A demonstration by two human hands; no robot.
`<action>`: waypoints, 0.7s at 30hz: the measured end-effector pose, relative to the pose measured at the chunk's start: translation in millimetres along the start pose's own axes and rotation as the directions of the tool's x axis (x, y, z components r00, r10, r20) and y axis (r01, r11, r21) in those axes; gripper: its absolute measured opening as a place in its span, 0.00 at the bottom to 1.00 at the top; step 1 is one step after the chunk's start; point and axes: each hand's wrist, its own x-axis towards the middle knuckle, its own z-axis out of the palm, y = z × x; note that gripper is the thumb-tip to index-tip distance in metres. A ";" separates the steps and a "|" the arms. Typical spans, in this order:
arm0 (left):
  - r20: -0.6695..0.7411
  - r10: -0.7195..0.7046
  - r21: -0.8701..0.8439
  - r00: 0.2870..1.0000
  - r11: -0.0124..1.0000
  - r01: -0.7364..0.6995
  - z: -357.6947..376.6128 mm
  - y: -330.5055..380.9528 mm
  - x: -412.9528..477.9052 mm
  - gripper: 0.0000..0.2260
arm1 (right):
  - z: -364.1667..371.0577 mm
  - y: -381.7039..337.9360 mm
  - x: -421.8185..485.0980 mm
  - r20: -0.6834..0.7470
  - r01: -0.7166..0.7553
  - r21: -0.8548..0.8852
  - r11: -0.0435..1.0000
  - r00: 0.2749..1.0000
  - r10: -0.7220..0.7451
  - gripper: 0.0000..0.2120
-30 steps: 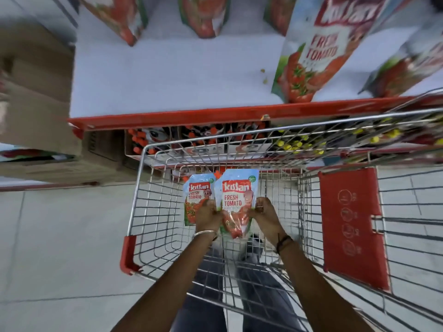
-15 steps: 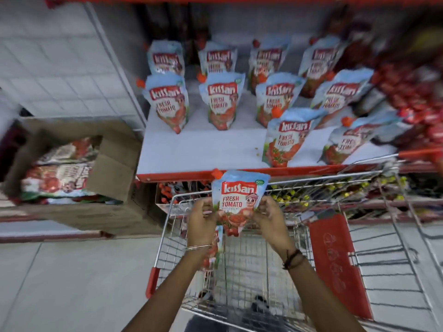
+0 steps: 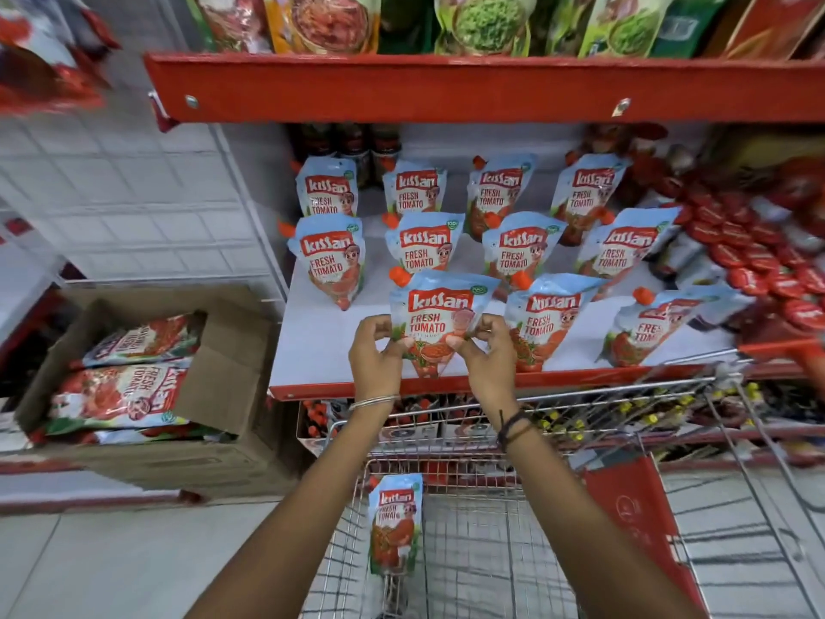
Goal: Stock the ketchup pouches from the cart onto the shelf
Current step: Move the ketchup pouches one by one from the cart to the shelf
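I hold a light-blue ketchup pouch (image 3: 435, 317) with an orange cap upright over the front of the white shelf (image 3: 312, 346). My left hand (image 3: 375, 352) pinches its left edge and my right hand (image 3: 486, 355) pinches its right edge. Its bottom tip is at the shelf's red front lip; whether it touches the shelf I cannot tell. Several identical pouches (image 3: 518, 254) stand in rows behind and to the right. One more pouch (image 3: 395, 527) leans upright inside the wire cart (image 3: 482, 556) below my arms.
An open cardboard box (image 3: 214, 382) with larger tomato pouches sits at the left. A red shelf (image 3: 402, 89) with green and red packets hangs overhead. Red-capped bottles (image 3: 754, 261) crowd the shelf's right end. The cart's red flap (image 3: 634, 520) is at the right. Bare shelf lies left of the held pouch.
Both hands lifted the pouch out of the cart and carried it up and forward to the shelf front. The view tilted up from the cart to the shelves.
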 end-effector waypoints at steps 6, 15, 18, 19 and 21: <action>0.017 -0.020 0.014 1.000 1.000 0.020 9.1 -21.0 12.4 0.14 | 7.8 18.3 11.4 -0.015 -0.019 -0.033 0.999 1.000 0.018 0.11; 0.050 -0.049 0.054 0.998 0.997 0.046 13.2 -37.5 4.0 0.11 | 2.0 33.7 11.0 -0.005 -0.044 -0.079 0.996 0.999 0.044 0.11; 0.057 -0.053 0.067 0.997 0.997 0.050 11.1 -36.7 1.0 0.11 | 1.3 38.0 10.0 0.009 -0.057 -0.107 0.993 0.998 0.058 0.11; 0.062 -0.061 0.069 0.996 0.996 0.057 10.3 -35.3 0.2 0.11 | 0.9 39.0 9.7 0.018 -0.061 -0.110 0.992 0.998 0.063 0.12; 0.094 -0.087 0.057 0.992 0.995 0.082 8.2 -33.2 -3.2 0.13 | -0.3 39.8 7.4 0.031 -0.071 -0.125 0.990 0.997 0.076 0.12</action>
